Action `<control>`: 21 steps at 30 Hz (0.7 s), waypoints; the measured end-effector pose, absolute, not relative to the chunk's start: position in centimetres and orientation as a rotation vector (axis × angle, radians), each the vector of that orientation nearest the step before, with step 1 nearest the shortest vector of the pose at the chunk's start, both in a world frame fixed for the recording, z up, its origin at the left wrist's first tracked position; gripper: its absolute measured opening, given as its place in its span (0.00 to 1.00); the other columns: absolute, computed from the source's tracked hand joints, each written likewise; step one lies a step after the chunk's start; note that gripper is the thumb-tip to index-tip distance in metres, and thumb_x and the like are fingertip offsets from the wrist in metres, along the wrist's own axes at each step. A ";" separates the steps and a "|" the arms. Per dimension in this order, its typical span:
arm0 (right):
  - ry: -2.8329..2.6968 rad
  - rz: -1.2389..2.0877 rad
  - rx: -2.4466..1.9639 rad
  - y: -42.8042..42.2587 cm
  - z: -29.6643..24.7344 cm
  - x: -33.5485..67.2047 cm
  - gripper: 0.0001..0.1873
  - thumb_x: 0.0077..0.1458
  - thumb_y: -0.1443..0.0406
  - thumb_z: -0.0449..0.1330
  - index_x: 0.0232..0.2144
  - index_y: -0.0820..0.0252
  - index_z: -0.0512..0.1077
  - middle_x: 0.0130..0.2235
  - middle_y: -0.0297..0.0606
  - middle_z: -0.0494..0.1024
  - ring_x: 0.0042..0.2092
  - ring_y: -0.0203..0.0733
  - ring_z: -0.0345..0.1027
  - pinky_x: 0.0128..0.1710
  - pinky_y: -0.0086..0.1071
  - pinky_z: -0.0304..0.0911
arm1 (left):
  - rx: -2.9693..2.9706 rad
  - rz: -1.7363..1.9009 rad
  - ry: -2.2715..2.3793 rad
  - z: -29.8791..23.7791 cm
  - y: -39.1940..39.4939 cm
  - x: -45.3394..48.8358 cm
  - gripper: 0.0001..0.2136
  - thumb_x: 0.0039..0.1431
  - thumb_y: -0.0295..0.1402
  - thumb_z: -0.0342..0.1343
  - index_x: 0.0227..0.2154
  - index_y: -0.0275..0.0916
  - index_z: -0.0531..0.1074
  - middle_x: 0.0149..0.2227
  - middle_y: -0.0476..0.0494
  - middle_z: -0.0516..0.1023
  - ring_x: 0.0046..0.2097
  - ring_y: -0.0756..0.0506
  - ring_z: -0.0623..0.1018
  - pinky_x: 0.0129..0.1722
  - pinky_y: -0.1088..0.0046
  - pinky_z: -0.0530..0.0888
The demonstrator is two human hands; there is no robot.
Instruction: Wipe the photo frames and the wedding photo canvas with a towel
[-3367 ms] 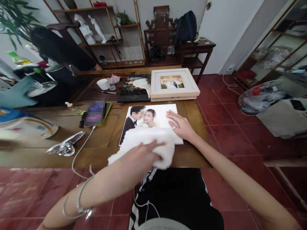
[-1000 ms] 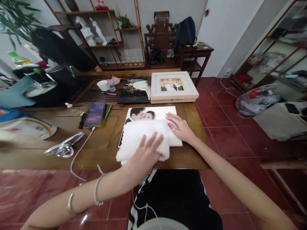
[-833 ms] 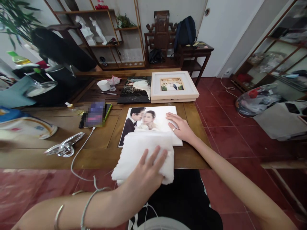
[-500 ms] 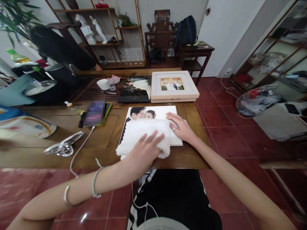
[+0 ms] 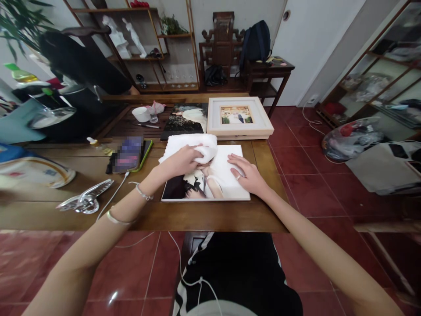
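Note:
A flat white panel printed with a photo of two people [image 5: 210,188] lies on the wooden table in front of me. My left hand [image 5: 186,161] is closed on a fluffy white cloth [image 5: 184,142], which it presses against the upper left part of the panel. The cloth covers the top of the pictured figures and reaches past the panel's far edge. On the panel's white right side rests my right hand [image 5: 248,175], fingers spread and flat, with a ring on one finger.
Behind the panel lie a dark photo print [image 5: 186,123] and a light wood picture frame [image 5: 240,116]. To the left are a phone [image 5: 130,153] on a white cable, shiny metal pliers [image 5: 86,197] and a blue-white package [image 5: 33,166]. A white cup [image 5: 141,114] stands farther back.
My left hand has moved the cloth away from me, from the panel's near edge to its far left part, uncovering the lower picture. My right hand stays in place.

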State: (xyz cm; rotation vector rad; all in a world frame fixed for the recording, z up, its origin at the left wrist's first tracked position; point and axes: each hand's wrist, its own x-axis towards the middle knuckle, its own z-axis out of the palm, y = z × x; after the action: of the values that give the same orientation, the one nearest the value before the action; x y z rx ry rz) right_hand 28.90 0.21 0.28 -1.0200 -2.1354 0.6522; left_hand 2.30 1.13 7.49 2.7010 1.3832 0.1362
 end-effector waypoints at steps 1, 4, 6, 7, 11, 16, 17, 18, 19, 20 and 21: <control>-2.134 0.653 -1.020 0.2 0.3 28.9 0.17 0.62 0.64 0.54 0.51 0.54 0.74 0.60 0.43 0.72 0.65 0.47 0.61 0.65 0.51 0.56 | 2.700 0.155 1.372 7.5 1.5 2.0 0.12 0.50 0.22 0.47 0.27 0.36 0.77 0.34 0.41 0.81 0.38 0.42 0.79 0.44 0.68 0.74; -2.133 0.653 -1.016 0.2 0.3 28.9 0.17 0.61 0.64 0.54 0.51 0.54 0.74 0.60 0.43 0.72 0.65 0.47 0.61 0.65 0.51 0.56 | 2.684 0.176 1.357 7.7 1.9 1.6 0.11 0.48 0.22 0.48 0.26 0.37 0.76 0.29 0.45 0.80 0.34 0.44 0.78 0.40 0.71 0.73; -2.134 0.651 -1.017 0.2 0.3 28.9 0.17 0.61 0.64 0.54 0.51 0.54 0.74 0.60 0.43 0.72 0.65 0.47 0.61 0.65 0.51 0.56 | 2.654 0.173 1.350 7.9 1.0 1.9 0.11 0.48 0.21 0.48 0.26 0.37 0.76 0.30 0.45 0.80 0.36 0.43 0.79 0.41 0.70 0.73; -2.136 0.648 -1.017 0.2 0.3 28.9 0.17 0.61 0.64 0.54 0.51 0.54 0.74 0.60 0.43 0.73 0.65 0.47 0.61 0.65 0.51 0.56 | 2.636 0.167 1.342 8.0 0.3 2.3 0.12 0.48 0.20 0.48 0.26 0.37 0.76 0.32 0.44 0.81 0.39 0.43 0.80 0.44 0.69 0.73; -2.145 0.629 -1.012 0.2 0.2 28.9 0.17 0.62 0.64 0.54 0.51 0.56 0.74 0.59 0.44 0.73 0.65 0.47 0.60 0.65 0.50 0.56 | 2.618 0.109 1.295 8.4 -4.8 4.3 0.17 0.54 0.17 0.46 0.33 0.38 0.79 0.52 0.38 0.79 0.61 0.37 0.72 0.59 0.57 0.68; -2.143 0.624 -1.016 0.3 0.1 28.9 0.17 0.62 0.63 0.54 0.51 0.54 0.74 0.59 0.42 0.73 0.64 0.47 0.61 0.65 0.49 0.56 | 2.580 -0.050 1.289 8.1 -11.3 5.3 0.19 0.53 0.15 0.47 0.38 0.39 0.79 0.66 0.41 0.64 0.68 0.37 0.61 0.65 0.50 0.60; -2.143 0.624 -1.015 0.3 0.1 28.9 0.17 0.62 0.63 0.54 0.51 0.54 0.74 0.59 0.42 0.73 0.64 0.47 0.61 0.65 0.49 0.56 | 2.582 -0.054 1.276 8.1 -12.2 5.2 0.18 0.52 0.15 0.48 0.36 0.39 0.79 0.66 0.43 0.63 0.68 0.37 0.60 0.66 0.50 0.60; -2.142 0.623 -1.014 0.3 0.1 28.9 0.17 0.62 0.63 0.54 0.51 0.54 0.74 0.59 0.42 0.73 0.64 0.47 0.61 0.65 0.49 0.56 | 2.586 -0.051 1.255 8.1 -13.1 5.0 0.18 0.51 0.14 0.48 0.35 0.40 0.79 0.67 0.44 0.62 0.69 0.38 0.59 0.66 0.52 0.59; -2.140 0.623 -1.014 0.3 0.1 28.9 0.17 0.62 0.63 0.54 0.51 0.54 0.74 0.59 0.42 0.73 0.64 0.47 0.61 0.66 0.49 0.56 | 2.592 -0.039 1.222 8.2 -13.8 4.8 0.18 0.50 0.14 0.49 0.33 0.40 0.79 0.67 0.46 0.62 0.69 0.39 0.59 0.67 0.53 0.59; -2.140 0.623 -1.014 0.3 0.1 28.8 0.17 0.62 0.63 0.54 0.51 0.54 0.74 0.59 0.42 0.73 0.64 0.47 0.61 0.66 0.48 0.56 | 2.597 -0.025 1.182 8.5 -14.3 4.6 0.18 0.49 0.13 0.49 0.31 0.41 0.78 0.66 0.47 0.63 0.69 0.40 0.59 0.67 0.56 0.60; -2.139 0.624 -1.013 0.3 0.1 28.8 0.17 0.62 0.63 0.54 0.51 0.54 0.74 0.59 0.42 0.73 0.64 0.47 0.61 0.66 0.48 0.56 | 2.599 -0.007 1.144 8.8 -14.6 4.3 0.18 0.48 0.13 0.49 0.30 0.41 0.78 0.66 0.48 0.64 0.68 0.41 0.60 0.67 0.58 0.60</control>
State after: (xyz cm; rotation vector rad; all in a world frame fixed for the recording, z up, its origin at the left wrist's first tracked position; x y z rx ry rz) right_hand 28.83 0.27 0.06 -1.0131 -2.1387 0.6245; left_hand 4.28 -14.59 8.80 2.5993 1.1442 -0.0068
